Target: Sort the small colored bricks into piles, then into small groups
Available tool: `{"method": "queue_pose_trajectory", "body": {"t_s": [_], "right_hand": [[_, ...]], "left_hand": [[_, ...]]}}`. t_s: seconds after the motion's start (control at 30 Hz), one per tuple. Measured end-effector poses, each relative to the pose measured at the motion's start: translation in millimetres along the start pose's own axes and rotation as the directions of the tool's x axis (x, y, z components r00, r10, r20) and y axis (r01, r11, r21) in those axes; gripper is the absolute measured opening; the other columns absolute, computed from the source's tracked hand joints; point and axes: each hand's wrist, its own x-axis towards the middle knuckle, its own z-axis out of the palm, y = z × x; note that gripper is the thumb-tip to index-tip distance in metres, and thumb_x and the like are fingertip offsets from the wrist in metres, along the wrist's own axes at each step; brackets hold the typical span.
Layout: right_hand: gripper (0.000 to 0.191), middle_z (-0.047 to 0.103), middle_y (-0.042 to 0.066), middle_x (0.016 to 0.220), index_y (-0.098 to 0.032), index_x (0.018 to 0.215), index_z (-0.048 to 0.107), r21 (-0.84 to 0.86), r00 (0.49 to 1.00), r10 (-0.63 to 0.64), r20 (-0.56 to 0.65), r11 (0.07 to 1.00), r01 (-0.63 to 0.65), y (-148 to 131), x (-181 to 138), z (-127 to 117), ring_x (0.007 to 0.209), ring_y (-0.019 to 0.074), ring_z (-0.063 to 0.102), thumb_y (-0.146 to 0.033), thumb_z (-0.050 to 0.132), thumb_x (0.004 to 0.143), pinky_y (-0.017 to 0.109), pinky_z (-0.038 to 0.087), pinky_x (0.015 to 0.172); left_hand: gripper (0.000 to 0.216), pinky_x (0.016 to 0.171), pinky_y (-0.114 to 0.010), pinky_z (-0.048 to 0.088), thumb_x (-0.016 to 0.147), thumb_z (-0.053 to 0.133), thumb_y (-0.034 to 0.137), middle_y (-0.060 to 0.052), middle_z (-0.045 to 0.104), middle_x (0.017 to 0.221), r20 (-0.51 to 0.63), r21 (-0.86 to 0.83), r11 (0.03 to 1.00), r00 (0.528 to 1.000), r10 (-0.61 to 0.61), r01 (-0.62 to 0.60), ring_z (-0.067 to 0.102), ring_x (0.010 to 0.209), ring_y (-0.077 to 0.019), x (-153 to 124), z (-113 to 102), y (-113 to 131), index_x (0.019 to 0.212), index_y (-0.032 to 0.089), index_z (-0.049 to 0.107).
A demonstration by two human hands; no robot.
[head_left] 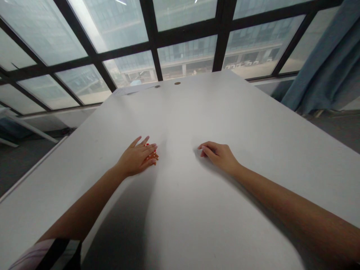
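Note:
My left hand (138,155) lies palm down on the white table (180,210), its fingers spread. Beneath it is a small orange-brown and red thing (152,156) with an openwork or beaded look. Only its right edge shows past my fingers, so I cannot tell its kind. Across from it, my right hand (218,153) rests on the tabletop with the fingers curled in and the thumb near the index finger. Nothing shows in that hand.
Two round inserts, one of them brown (177,83), sit at the table's far edge beside some white paper sheets (132,90). Behind stand dark-framed windows (185,35). A blue curtain (323,71) hangs at the right.

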Motion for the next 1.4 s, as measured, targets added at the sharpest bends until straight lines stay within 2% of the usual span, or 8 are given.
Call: {"method": "queue_pose_trajectory", "body": {"t_s": [0.3, 0.43, 0.57, 0.67, 0.83, 1.13, 1.27, 1.4], "right_hand": [[0.036, 0.075, 0.004, 0.074, -0.020, 0.095, 0.073, -0.003, 1.000, -0.004, 0.002, 1.000, 0.004, 0, -1, 0, 0.063, 0.0163, 0.065, -0.042, 0.045, 0.092, 0.029, 0.046, 0.064], [0.035, 0.075, 0.004, 0.073, -0.020, 0.095, 0.074, -0.009, 1.000, -0.003, -0.002, 1.000, 0.003, 0, 0, -1, 0.062, 0.0166, 0.064, -0.041, 0.046, 0.091, 0.029, 0.045, 0.062], [0.035, 0.075, 0.003, 0.073, -0.021, 0.094, 0.074, -0.013, 1.000, -0.001, -0.004, 1.000, 0.001, -1, 0, -1, 0.060, 0.0162, 0.063, -0.041, 0.046, 0.091, 0.029, 0.045, 0.061], [0.035, 0.074, 0.003, 0.073, -0.021, 0.094, 0.074, -0.012, 1.000, -0.001, -0.005, 1.000, 0.001, 0, 0, 0, 0.061, 0.0163, 0.063, -0.041, 0.046, 0.091, 0.029, 0.045, 0.063], [0.035, 0.075, 0.004, 0.073, -0.020, 0.094, 0.074, -0.007, 1.000, 0.001, -0.001, 1.000, -0.001, 0, 0, 1, 0.062, 0.0166, 0.065, -0.041, 0.045, 0.091, 0.029, 0.046, 0.063], [0.036, 0.075, 0.004, 0.073, -0.020, 0.095, 0.073, -0.022, 1.000, -0.008, 0.001, 1.000, 0.008, 1, 1, 0, 0.063, 0.0168, 0.066, -0.041, 0.045, 0.092, 0.029, 0.047, 0.063], [0.037, 0.075, 0.003, 0.073, -0.020, 0.096, 0.073, -0.041, 1.000, -0.022, 0.003, 0.999, 0.022, 1, 0, 0, 0.063, 0.0162, 0.065, -0.041, 0.043, 0.093, 0.028, 0.047, 0.061], [0.038, 0.075, 0.004, 0.074, -0.020, 0.097, 0.074, -0.085, 0.998, -0.055, 0.016, 0.995, 0.056, -4, -6, -6, 0.059, 0.0158, 0.064, -0.041, 0.042, 0.094, 0.028, 0.047, 0.058]], "left_hand": [[0.043, 0.121, -0.055, 0.029, 0.100, 0.042, 0.045, -0.009, 0.071, 0.126, -0.075, 0.016, 0.995, 0.992, 0.098, -0.097, 0.048, 0.140, -0.0325, -2, -2, 2, 0.121, 0.018, 0.070], [0.035, 0.120, -0.053, 0.032, 0.100, 0.046, 0.038, -0.007, 0.073, 0.124, -0.147, 0.010, 0.990, 0.979, 0.143, -0.143, 0.052, 0.136, -0.0300, -2, -2, 10, 0.117, 0.020, 0.071], [0.029, 0.120, -0.048, 0.035, 0.099, 0.048, 0.031, -0.005, 0.077, 0.112, -0.153, 0.008, 0.977, 0.965, 0.211, -0.212, 0.057, 0.132, -0.0262, -2, -2, 17, 0.110, 0.021, 0.073], [0.028, 0.119, -0.047, 0.037, 0.098, 0.049, 0.031, -0.005, 0.078, 0.107, -0.173, 0.007, 0.982, 0.966, 0.190, -0.191, 0.060, 0.128, -0.0255, -1, -2, 16, 0.106, 0.023, 0.074], [0.028, 0.115, -0.048, 0.042, 0.098, 0.050, 0.033, -0.005, 0.076, 0.116, -0.218, 0.044, 0.982, 0.957, 0.190, -0.185, 0.061, 0.127, -0.0267, -4, -2, 12, 0.110, 0.022, 0.073], [0.025, 0.115, -0.046, 0.043, 0.096, 0.053, 0.027, -0.007, 0.076, 0.115, -0.207, 0.038, 0.982, 0.960, 0.191, -0.187, 0.062, 0.125, -0.0255, -8, 6, 20, 0.111, 0.022, 0.073], [0.021, 0.111, -0.045, 0.048, 0.096, 0.054, 0.023, -0.004, 0.077, 0.111, -0.271, 0.077, 0.975, 0.937, 0.222, -0.209, 0.065, 0.121, -0.0243, -14, -1, 32, 0.105, 0.023, 0.073], [0.020, 0.109, -0.045, 0.050, 0.096, 0.052, 0.022, -0.003, 0.076, 0.113, -0.351, 0.054, 0.986, 0.922, 0.165, -0.156, 0.068, 0.116, -0.0227, -23, -5, 63, 0.106, 0.022, 0.070]]}}
